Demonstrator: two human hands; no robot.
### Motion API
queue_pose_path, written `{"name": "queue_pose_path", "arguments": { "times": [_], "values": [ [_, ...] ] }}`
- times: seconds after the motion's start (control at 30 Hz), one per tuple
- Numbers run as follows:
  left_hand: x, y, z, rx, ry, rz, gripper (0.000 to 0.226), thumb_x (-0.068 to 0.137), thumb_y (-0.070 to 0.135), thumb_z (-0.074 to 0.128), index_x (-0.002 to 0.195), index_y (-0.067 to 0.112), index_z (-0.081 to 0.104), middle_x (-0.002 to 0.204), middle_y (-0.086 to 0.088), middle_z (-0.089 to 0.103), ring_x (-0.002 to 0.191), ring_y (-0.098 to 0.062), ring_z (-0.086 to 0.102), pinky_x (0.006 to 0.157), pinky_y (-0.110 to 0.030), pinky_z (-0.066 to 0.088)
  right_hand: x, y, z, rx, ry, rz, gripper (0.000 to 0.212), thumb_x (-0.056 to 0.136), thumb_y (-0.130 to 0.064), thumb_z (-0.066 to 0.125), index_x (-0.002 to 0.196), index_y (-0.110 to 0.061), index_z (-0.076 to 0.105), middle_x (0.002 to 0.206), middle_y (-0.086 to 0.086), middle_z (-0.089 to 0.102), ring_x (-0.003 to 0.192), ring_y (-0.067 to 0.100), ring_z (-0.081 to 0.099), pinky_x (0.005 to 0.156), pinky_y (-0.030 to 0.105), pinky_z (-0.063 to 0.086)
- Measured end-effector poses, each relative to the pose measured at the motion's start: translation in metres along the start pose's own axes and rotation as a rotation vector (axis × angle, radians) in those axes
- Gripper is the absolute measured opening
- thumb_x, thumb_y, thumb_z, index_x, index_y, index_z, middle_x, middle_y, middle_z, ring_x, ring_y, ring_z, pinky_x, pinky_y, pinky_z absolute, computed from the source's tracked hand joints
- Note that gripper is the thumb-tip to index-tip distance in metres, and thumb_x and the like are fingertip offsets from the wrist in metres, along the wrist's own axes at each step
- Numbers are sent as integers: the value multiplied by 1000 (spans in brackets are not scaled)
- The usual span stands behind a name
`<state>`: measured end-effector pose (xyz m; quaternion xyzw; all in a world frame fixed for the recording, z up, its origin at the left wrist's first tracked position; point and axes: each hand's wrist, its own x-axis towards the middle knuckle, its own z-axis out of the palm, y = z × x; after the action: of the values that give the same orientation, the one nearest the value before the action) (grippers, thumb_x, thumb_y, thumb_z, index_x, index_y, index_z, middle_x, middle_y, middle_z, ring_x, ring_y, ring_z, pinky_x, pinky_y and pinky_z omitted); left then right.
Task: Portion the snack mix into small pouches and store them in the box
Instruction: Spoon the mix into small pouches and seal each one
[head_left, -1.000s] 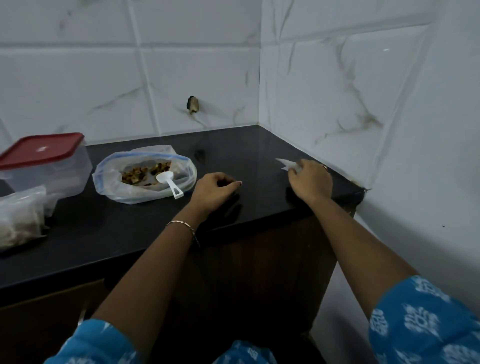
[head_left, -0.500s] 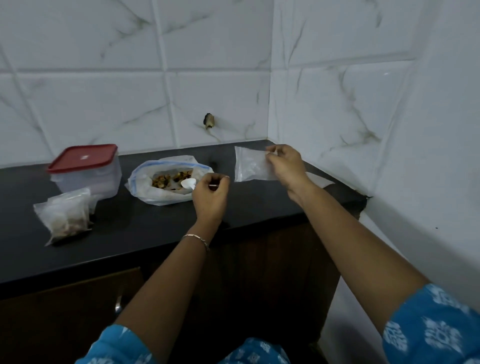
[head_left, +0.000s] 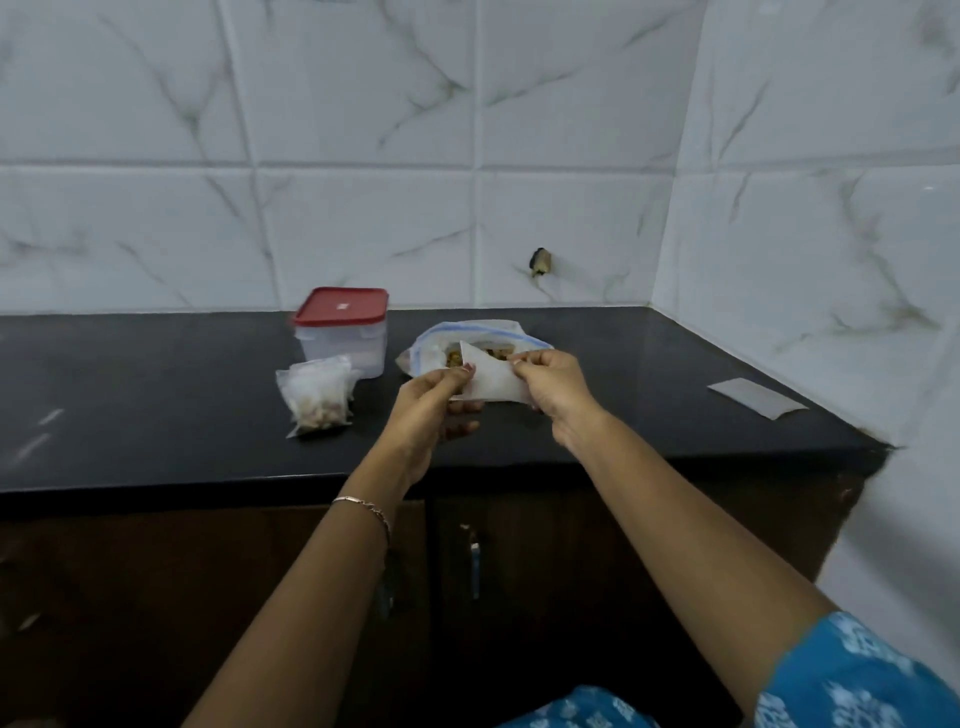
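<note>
- While both our hands hover above the black counter (head_left: 649, 374), they pinch an empty small pouch (head_left: 491, 382) between them: the left hand (head_left: 434, 402) grips its left edge with thumb and fingers closed on the plastic, and the right hand (head_left: 548, 387) clamps its top right edge the same way.
- The pouch hangs in the air directly in front of the big bag of snack mix (head_left: 467, 340), which lies open on the counter behind our hands.
- To the left of that bag stands the box (head_left: 343, 338), its red lid (head_left: 341, 306) on; it sits well back from the counter's front edge.
- A filled pouch (head_left: 318, 397) leans just in front of the box, touching or nearly touching it; we cannot tell which.
- A flat strip of plastic or paper (head_left: 757, 397) lies alone far to the right, near the tiled side wall (head_left: 805, 234) and close to the counter's right end.
- The counter's left stretch is bare, as is the band between our hands and the right-hand strip.
- Below the front edge we see dark cabinet doors (head_left: 519, 571) with a handle (head_left: 474, 569).
</note>
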<state>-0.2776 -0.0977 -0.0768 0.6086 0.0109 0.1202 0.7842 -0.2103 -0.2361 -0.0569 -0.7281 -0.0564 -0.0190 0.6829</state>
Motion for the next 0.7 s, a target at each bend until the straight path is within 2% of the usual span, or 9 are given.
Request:
{"name": "queue_pose_path", "arguments": {
  "times": [0.13,0.23,0.3,0.37,0.43,0.5,0.53,0.6,0.7],
  "values": [
    [-1,5,-31,124,120,57,12,91,23,66,82,15,66,72,4,66,70,-11,67,57,-23,54,0,11,35,-111,-14,-60,18,94,-28,57,106,-15,62,97,-3,62,91,17,59,70,29,48],
    [5,6,-51,121,237,95,11,91,20,66,85,11,64,80,-2,67,72,-13,64,56,-20,54,-10,22,53,-337,148,-257,35,87,-35,64,115,-15,57,113,-1,59,104,18,57,86,37,51],
    [9,4,-62,126,292,104,11,90,19,67,90,8,66,85,-7,66,77,-18,64,58,-22,55,-17,28,64,-431,235,-473,37,85,-29,68,115,-11,55,119,3,55,105,17,53,86,33,49],
    [12,0,-70,134,298,92,12,89,18,68,94,7,68,87,-8,67,84,-21,65,62,-23,55,-19,31,74,-372,130,-582,32,84,-20,71,112,-13,57,115,1,58,94,11,55,76,20,47],
    [11,-6,-74,181,237,90,15,90,16,67,101,5,69,95,-9,70,89,-20,66,66,-23,55,-18,31,85,-286,-54,-535,28,85,-18,71,110,-16,60,112,-3,60,86,4,58,67,11,45],
    [10,-11,-76,219,151,112,19,91,12,65,107,2,68,98,-11,71,88,-18,67,68,-21,54,-18,32,94,-173,-161,-414,21,87,-22,70,106,-17,62,106,-4,63,84,2,60,67,9,47],
    [9,-12,-76,232,122,120,19,91,9,64,108,3,68,98,-12,71,87,-17,68,68,-20,54,-17,34,98,-115,-175,-357,19,87,-24,71,102,-17,62,102,-4,64,85,4,61,69,12,50],
    [9,-14,-76,234,106,117,18,92,6,61,108,3,68,95,-13,73,84,-16,70,69,-20,55,-13,39,101,-13,-154,-285,21,83,-27,74,97,-14,65,97,1,68,89,12,65,77,24,57],
    [11,-15,-76,182,151,115,11,92,3,59,98,5,69,75,-4,72,73,-12,69,66,-22,56,-9,45,100,59,-143,-280,21,79,-26,79,90,-12,67,93,9,70,90,21,68,81,34,58]
  ]
}}
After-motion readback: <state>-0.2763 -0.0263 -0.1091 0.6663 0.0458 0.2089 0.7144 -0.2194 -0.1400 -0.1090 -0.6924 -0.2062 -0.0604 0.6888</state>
